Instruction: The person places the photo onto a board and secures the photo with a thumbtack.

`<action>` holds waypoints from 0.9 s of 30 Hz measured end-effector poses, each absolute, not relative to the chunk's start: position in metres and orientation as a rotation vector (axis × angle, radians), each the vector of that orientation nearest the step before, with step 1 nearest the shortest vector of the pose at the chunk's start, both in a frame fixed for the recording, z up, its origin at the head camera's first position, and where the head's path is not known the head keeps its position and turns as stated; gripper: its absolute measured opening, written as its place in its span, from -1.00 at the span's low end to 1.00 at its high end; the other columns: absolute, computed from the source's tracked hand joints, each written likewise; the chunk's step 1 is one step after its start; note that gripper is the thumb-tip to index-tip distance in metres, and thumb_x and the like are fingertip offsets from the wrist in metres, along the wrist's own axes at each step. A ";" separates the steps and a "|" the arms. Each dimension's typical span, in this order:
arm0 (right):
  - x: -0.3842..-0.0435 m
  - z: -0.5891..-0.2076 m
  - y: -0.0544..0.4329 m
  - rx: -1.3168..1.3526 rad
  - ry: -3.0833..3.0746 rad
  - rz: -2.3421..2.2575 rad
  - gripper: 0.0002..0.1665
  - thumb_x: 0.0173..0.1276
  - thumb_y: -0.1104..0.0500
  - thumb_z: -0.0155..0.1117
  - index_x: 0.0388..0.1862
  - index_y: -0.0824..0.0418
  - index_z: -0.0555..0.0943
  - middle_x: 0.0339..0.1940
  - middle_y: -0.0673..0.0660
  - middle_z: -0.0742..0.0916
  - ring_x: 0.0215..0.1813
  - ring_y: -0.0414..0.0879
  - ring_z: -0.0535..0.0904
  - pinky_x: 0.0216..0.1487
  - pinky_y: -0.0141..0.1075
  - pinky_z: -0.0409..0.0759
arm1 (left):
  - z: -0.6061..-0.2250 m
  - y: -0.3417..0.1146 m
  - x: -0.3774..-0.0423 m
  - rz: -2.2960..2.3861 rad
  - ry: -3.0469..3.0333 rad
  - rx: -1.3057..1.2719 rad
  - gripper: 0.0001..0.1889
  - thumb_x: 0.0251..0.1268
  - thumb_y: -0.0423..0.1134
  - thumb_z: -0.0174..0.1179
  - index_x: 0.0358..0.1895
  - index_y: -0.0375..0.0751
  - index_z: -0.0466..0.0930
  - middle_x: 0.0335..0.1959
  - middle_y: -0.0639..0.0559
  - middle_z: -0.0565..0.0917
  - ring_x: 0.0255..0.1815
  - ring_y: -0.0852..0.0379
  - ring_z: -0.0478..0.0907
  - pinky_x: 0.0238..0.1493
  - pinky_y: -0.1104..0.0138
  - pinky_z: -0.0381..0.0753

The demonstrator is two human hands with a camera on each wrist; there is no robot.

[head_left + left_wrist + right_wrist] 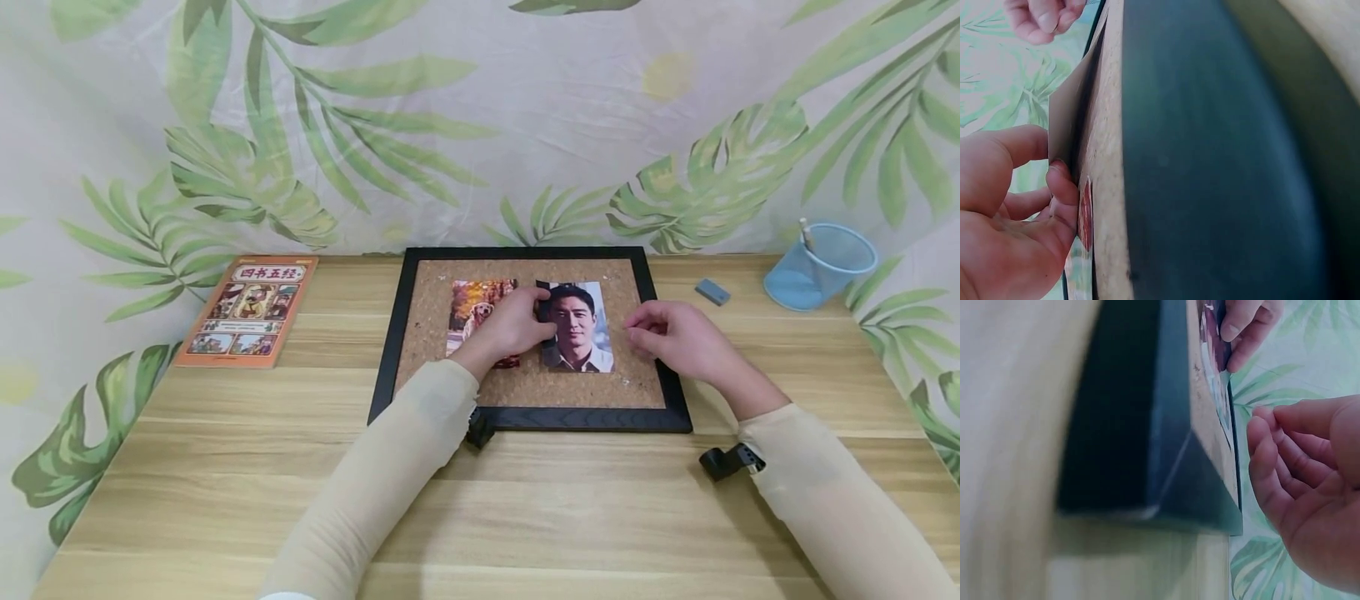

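While the portrait photo point(579, 327) lies flat on the cork board point(525, 379) on the desk point(525, 500), your left hand point(513, 327) pinches its left edge, fingers curled. Your right hand point(678, 337) hovers just right of it, fingers loosely bent, holding nothing.

A wooden tabletop point(225, 467) is seen. A black-framed cork board point(525, 421) is laid at its far middle, an orange book point(251, 310) at the far left, and a grey eraser point(712, 291) beside a blue mesh cup point(821, 267) at the far right.
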State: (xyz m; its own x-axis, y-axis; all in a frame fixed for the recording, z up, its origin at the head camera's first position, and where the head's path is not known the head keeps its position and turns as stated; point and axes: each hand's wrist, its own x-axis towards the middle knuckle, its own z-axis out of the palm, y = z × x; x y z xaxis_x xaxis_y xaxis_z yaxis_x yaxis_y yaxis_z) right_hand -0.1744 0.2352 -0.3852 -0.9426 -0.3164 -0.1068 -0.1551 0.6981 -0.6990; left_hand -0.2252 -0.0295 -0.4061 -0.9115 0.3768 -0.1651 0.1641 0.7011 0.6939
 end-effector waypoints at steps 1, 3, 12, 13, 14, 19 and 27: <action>-0.177 -0.385 0.234 -0.371 2.658 -1.107 -0.80 0.63 0.27 0.26 0.06 0.36 0.71 -0.18 0.25 0.81 -0.24 -0.05 0.69 -0.25 -0.32 0.66 | -0.406 -0.029 -0.225 1.025 2.616 0.425 -0.38 0.48 -0.27 0.34 0.53 -0.39 0.46 0.34 -0.31 0.65 0.25 -0.13 0.61 0.41 0.08 0.56; -0.184 -0.385 0.231 -0.342 2.596 -1.165 -0.80 0.64 0.30 0.23 0.07 0.40 0.68 -0.17 0.29 0.81 -0.24 -0.05 0.72 -0.26 -0.31 0.68 | -0.406 -0.028 -0.225 1.029 2.609 0.420 -0.38 0.48 -0.27 0.34 0.53 -0.39 0.45 0.35 -0.32 0.64 0.26 -0.14 0.61 0.41 0.08 0.57; -0.225 -0.396 0.211 -0.243 2.501 -1.258 -0.78 0.69 0.31 0.14 0.09 0.44 0.65 -0.14 0.34 0.82 -0.25 -0.12 0.74 -0.25 -0.33 0.73 | -0.408 -0.028 -0.225 1.026 2.625 0.426 -0.38 0.47 -0.28 0.33 0.52 -0.40 0.45 0.28 -0.32 0.67 0.21 -0.14 0.62 0.36 0.09 0.58; -0.229 -0.398 0.208 -0.242 2.496 -1.264 -0.78 0.69 0.31 0.14 0.08 0.45 0.65 -0.14 0.34 0.82 -0.26 -0.13 0.74 -0.25 -0.34 0.73 | -0.408 -0.029 -0.225 1.029 2.619 0.423 -0.37 0.47 -0.27 0.33 0.53 -0.40 0.44 0.27 -0.32 0.67 0.21 -0.14 0.62 0.36 0.08 0.59; -0.232 -0.398 0.205 -0.241 2.489 -1.268 -0.78 0.69 0.32 0.14 0.09 0.46 0.65 -0.15 0.34 0.82 -0.27 -0.13 0.73 -0.26 -0.34 0.73 | -0.408 -0.030 -0.225 1.031 2.616 0.422 -0.37 0.48 -0.27 0.33 0.53 -0.40 0.44 0.27 -0.32 0.66 0.22 -0.15 0.62 0.36 0.08 0.59; -0.248 -0.401 0.190 -0.257 2.491 -1.279 -0.76 0.68 0.31 0.15 0.10 0.46 0.66 -0.18 0.32 0.83 -0.33 -0.13 0.73 -0.27 -0.35 0.72 | -0.406 -0.030 -0.225 1.051 2.611 0.405 -0.36 0.49 -0.26 0.34 0.54 -0.40 0.43 0.34 -0.33 0.63 0.27 -0.15 0.61 0.41 0.07 0.57; -0.265 -0.406 0.178 -0.216 2.498 -1.298 -0.75 0.69 0.32 0.13 0.09 0.47 0.67 -0.19 0.32 0.83 -0.39 -0.17 0.71 -0.31 -0.37 0.68 | -0.407 -0.030 -0.225 1.056 2.602 0.409 -0.37 0.50 -0.26 0.33 0.53 -0.42 0.42 0.37 -0.34 0.61 0.31 -0.15 0.61 0.43 0.08 0.57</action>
